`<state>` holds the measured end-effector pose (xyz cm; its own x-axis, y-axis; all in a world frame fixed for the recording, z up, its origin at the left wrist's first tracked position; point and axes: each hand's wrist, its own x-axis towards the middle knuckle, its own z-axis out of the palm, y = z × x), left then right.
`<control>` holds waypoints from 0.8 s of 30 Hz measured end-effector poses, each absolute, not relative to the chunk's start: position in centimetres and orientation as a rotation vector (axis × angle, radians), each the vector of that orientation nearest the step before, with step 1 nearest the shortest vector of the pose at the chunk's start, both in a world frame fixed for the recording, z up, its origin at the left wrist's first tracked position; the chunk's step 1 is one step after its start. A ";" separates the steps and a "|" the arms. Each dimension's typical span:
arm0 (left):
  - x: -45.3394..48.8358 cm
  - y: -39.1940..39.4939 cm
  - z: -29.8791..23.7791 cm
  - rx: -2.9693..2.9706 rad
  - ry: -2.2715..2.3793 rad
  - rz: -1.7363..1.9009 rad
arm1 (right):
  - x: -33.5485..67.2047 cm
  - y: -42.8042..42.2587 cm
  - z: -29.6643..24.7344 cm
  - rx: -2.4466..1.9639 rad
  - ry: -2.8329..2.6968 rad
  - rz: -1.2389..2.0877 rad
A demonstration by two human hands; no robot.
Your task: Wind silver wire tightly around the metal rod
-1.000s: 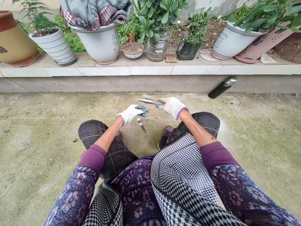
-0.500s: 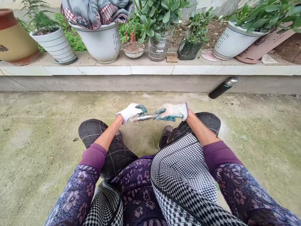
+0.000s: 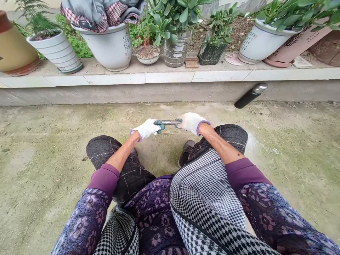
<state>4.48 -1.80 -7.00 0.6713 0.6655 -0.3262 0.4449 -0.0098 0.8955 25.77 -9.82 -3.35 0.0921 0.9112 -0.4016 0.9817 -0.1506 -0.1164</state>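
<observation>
Rod [image 3: 170, 122] at frame centre, a little above the middle, held over the concrete floor [image 3: 53, 141]. Long axis runs left to right across the frame, nearly level. One end points at the left side of the frame and goes into the left hand [image 3: 149, 129]; the other points right and goes into the right hand [image 3: 191, 122]. Visible stretch between the gloves is silvery grey; both ends are covered, so their shape cannot be told.

Grip: left fingers, dark teal at the tips, clamped around the rod's left end. Right fingers likewise closed on its right end, thumb side toward the left hand. Hands well apart, only the rod bridging them. Both gloves white, purple at the cuff.

Below centre: a shoe [image 3: 186, 152] and checked cloth [image 3: 209, 191], lower right of centre. Right of the hands, upper right: black flask [image 3: 251, 95], silver cap toward the upper right of the frame.

Across the top: ledge [image 3: 170, 77] bearing, from left to right, striped pot [image 3: 57, 53], white pot [image 3: 106, 47] with clothes [image 3: 98, 16] on it, bowl [image 3: 148, 60] with red sticks, and brush [image 3: 191, 62].
</observation>
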 end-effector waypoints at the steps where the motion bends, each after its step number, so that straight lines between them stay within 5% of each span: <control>1: 4.6 -1.8 -7.0 1.631 0.922 0.240 | 25.8 -9.8 -3.3 2.220 1.947 -0.537; 8: 4.9 -1.5 -7.0 1.410 0.819 0.367 | 26.3 -10.0 -2.8 2.504 2.082 -0.546; 14: 4.7 -1.7 -8.0 1.488 0.824 0.329 | 26.8 -10.6 -1.6 2.846 1.970 -1.495; 19: 4.2 -0.5 -7.7 1.539 0.870 0.325 | 26.8 -11.9 -0.2 2.218 2.007 -2.069; 24: 3.7 0.3 -7.5 1.560 0.906 0.267 | 26.4 -12.7 -1.0 1.912 1.972 -1.805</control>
